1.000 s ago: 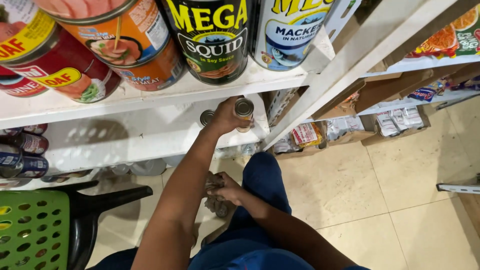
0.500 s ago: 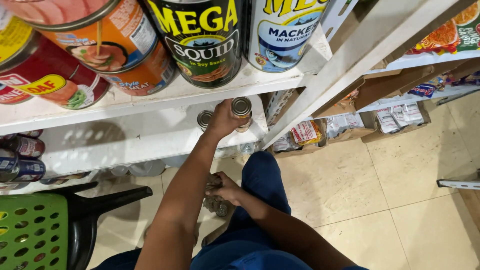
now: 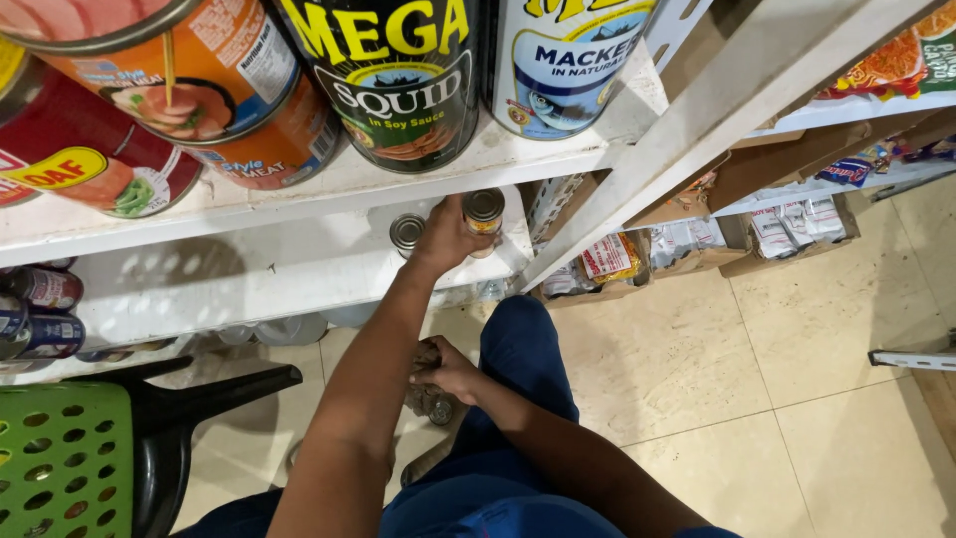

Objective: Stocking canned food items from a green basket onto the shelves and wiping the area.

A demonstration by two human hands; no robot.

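Two hands busy, left hand (image 3: 445,239) fingers clasping small can (image 3: 484,211) near white shelf (image 3: 299,274) edge, right hand (image 3: 448,369) gripping low cans (image 3: 428,399).

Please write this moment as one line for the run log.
left hand: grip on small can at white shelf | right hand: holds cans near floor | second can beside

Left hand (image 3: 445,237) nudged can (image 3: 484,212) slightly rightward along shelf (image 3: 299,269)

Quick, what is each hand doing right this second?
Left hand: closed around a small round metal can on the white shelf.
Right hand: closed on a cluster of small cans down low.
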